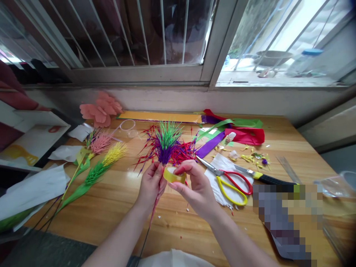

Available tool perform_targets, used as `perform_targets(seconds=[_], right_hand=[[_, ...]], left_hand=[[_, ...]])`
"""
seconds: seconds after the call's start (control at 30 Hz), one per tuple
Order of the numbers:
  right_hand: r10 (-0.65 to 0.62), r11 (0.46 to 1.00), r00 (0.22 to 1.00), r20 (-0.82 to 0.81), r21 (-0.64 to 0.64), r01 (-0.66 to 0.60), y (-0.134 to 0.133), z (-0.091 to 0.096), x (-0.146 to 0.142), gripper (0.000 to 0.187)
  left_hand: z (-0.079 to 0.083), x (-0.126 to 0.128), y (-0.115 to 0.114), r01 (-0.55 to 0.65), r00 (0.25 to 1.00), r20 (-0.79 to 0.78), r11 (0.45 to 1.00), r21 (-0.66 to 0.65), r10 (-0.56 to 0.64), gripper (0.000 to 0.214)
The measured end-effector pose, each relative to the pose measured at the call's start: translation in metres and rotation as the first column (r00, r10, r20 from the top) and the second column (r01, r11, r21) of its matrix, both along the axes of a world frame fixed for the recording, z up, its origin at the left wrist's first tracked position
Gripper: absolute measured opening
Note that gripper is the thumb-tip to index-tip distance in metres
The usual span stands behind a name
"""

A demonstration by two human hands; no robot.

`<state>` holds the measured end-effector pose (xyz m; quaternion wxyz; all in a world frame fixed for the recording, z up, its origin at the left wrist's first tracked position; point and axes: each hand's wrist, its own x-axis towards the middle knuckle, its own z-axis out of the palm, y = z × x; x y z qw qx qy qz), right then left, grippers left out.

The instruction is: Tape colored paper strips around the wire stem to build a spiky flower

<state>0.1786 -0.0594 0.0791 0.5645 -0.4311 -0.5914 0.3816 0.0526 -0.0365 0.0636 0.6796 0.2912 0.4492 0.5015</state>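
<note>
My left hand [151,183] is closed around the stem of an artificial flower spike [167,142], green at the tip and purple below. Its thin dark stem runs down from my fist toward the table's front edge. In my right hand [196,185] is a roll of clear yellowish tape [174,175], gripped between thumb and fingers right beside the stem. Whether a strip of tape is stuck to the stem I cannot tell. Red cut pieces [183,152] lie on the table behind the spike.
Red-and-yellow-handled scissors [229,181] and a box cutter [267,178] lie on the right by white paper [219,196]. Finished-looking spikes [96,172] and a pink paper flower [101,107] are at left. Coloured strips [244,135] lie at the back. A pixelated object [289,218] is front right.
</note>
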Motion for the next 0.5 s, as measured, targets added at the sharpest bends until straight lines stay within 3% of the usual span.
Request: perform_targets(seconds=[0.17,0.3,0.43,0.5], right_hand=[[0.029,0.993,0.989,0.148,0.107,-0.045,0.002,0.013,-0.010,0.020],[0.025,0.989,0.984,0.174,0.140,-0.050,0.006,0.018,-0.015,0.020],[0.015,0.997,0.987,0.160,0.069,-0.027,0.014,0.008,-0.022,0.018],[0.006,1.000,0.984,0.175,-0.003,-0.005,0.021,-0.001,-0.030,0.017]], left_hand=[[-0.008,-0.001,0.008,0.007,0.999,0.031,0.999,-0.032,-0.006,0.032],[-0.010,-0.005,0.015,0.034,0.999,0.027,0.998,-0.056,-0.033,0.029],[-0.019,-0.016,0.017,0.109,0.992,-0.061,0.994,0.003,-0.109,0.017],[-0.028,-0.023,0.018,0.059,0.994,-0.090,0.998,0.029,-0.057,0.014]])
